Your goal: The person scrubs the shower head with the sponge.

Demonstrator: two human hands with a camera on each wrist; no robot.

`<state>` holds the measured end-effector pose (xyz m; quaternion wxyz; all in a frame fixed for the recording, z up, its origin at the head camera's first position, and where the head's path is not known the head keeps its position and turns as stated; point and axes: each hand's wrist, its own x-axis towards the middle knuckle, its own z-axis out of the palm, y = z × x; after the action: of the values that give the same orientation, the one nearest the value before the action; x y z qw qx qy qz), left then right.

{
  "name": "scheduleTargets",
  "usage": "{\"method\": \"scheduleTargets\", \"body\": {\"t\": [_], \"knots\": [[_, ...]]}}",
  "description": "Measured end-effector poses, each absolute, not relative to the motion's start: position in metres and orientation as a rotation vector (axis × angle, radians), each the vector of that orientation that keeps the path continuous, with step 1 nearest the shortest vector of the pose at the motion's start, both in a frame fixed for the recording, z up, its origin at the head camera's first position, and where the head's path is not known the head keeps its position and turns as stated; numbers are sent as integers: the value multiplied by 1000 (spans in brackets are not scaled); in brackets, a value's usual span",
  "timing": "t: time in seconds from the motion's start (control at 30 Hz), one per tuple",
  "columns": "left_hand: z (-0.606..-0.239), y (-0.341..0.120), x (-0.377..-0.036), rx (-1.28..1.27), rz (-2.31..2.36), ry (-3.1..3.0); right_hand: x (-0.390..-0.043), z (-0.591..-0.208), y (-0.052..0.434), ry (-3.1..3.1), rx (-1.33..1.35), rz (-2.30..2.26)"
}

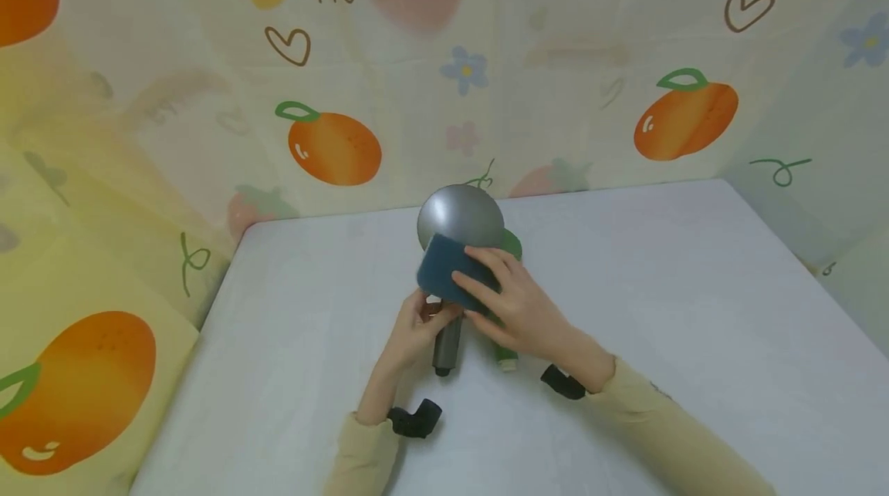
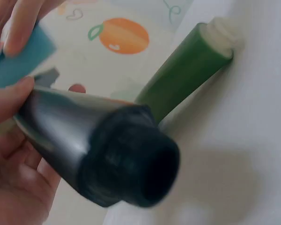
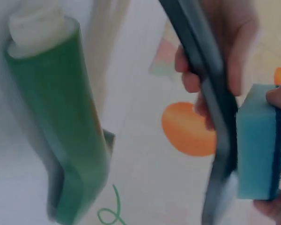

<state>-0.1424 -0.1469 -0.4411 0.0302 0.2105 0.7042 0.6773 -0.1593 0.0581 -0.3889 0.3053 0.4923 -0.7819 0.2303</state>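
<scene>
Above the middle of the bench (image 1: 660, 272), a round-headed silver implement (image 1: 461, 210) is held by the left hand (image 1: 406, 334), its grey handle (image 1: 447, 345) being pinched between thumb and fingers short of the dark end. A blue sponge (image 1: 437, 268) is clasped in the grip of the right hand (image 1: 524, 307), its dark face being partly covered by parted fingers. The governing relation is judged to be that of sponge to implement: from the left grip, the sponge is placed farther from the person and slightly to the right, over the place where head and handle meet. The implement's long axis is directed almost straight away from the person, head foremost, and is crossed obliquely by the sponge. In the right wrist view, the pale foam side is turned toward the implement and is set against it or just beside it; contact cannot be confirmed. The round head is approached more nearly by the right hand than by the left. To the handle's right, a green object (image 1: 512, 245) is partly hidden by the right hand, its axis roughly parallel.
</scene>
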Motion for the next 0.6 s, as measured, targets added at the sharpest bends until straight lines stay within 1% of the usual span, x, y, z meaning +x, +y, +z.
{"method": "scheduleTargets", "body": {"t": [0.1,0.23,0.33,0.43,0.5,0.6], "knots": [[-430,-142,-137,774,2026,2181,-170,-381,55,-2011,1297,594],[-418,-139,-132,902,2007,2122,-188,-367,63,-2009,1156,699],[-416,-138,-131,915,1995,2111,-200,-358,71,-2024,986,801],[-414,-136,-129,874,1955,2147,-205,-354,74,-2039,862,852],[-413,-135,-128,836,1930,2169,-203,-354,72,-2037,859,841],[-410,-135,-126,786,1906,2204,-193,-361,65,-2010,992,737]]}}
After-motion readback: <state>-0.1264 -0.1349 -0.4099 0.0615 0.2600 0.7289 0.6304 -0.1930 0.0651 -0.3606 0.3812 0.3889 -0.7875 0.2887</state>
